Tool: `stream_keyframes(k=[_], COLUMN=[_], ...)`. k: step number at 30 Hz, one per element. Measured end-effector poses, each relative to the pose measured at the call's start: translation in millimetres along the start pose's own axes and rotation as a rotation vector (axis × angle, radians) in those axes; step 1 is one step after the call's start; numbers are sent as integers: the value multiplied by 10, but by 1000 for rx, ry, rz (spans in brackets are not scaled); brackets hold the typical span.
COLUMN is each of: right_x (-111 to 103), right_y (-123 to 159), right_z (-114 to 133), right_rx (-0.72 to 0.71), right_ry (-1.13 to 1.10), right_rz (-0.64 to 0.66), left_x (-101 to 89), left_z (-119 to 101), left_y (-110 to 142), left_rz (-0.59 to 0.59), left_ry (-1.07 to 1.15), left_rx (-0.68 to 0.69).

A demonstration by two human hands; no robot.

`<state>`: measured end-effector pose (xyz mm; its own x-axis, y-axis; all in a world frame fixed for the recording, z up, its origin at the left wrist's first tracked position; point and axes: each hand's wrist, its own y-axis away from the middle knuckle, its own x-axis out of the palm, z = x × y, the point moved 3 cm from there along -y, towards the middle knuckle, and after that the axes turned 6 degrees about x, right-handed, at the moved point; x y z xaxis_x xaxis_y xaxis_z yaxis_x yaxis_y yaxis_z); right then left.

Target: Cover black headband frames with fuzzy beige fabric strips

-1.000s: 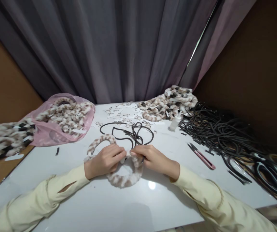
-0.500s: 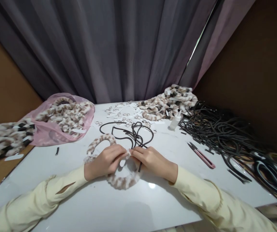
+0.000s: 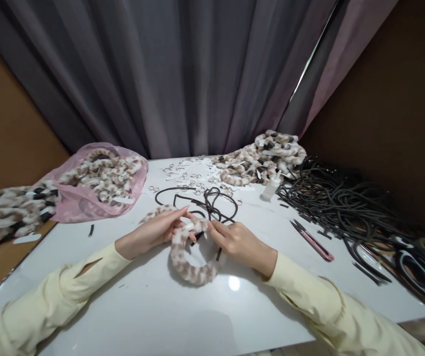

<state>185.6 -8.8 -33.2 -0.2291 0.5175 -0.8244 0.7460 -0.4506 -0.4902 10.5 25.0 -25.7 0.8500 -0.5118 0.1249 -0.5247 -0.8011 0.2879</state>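
Note:
A fluffy white-and-brown plush ring (image 3: 191, 274) hangs between my hands above the white table. My right hand (image 3: 236, 243) pinches the upper right part of the ring, thumb and fingers closed on it. At the upper left, my left hand (image 3: 158, 229) curls loosely around the same ring; its fingertips show inside the loop. A small white tag lies by the left fingers, partly covered. Behind my left hand, a second plush piece (image 3: 156, 212) rests on the table. Dark cords (image 3: 216, 210) lie looped just beyond my hands, one end showing below my right fingers.
A pink bag (image 3: 75, 210) of plush rings sits at left, with more plush beside it. Metal rings and tags (image 3: 186, 173) lie scattered at the back, near a plush pile (image 3: 279, 148). At right are a small bottle (image 3: 271, 188), pink-handled snips (image 3: 312, 241), black cords (image 3: 334, 198) and scissors (image 3: 418, 272).
Both hands were pinched together at the ring's top; they have moved apart. My left hand has turned and loosened its fingers. The ring has lifted and tilted, showing more of its left side.

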Motion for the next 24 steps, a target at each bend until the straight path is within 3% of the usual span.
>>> stream_keyframes(k=[4,11,18,21,24], right_x=[1,-57,-69,-45,-21], right_y=[18,39,70,41,11], right_z=[-17,-25,-29,-90,-240], right_rx=[17,25,86,256,575], right_ry=[-39,-116,-180,-324,-458], right_rz=[-38,-147,-229,-208,-199], left_x=[-84,-45,25,53,48], left_z=[15,-96,-191,-200,-214], left_y=[-6,81,201,201,179], left_rz=[40,178,211,219,211], left_ry=[45,-63,-67,-53,-78], left_rx=[-129,-92,-79,-59,-4])
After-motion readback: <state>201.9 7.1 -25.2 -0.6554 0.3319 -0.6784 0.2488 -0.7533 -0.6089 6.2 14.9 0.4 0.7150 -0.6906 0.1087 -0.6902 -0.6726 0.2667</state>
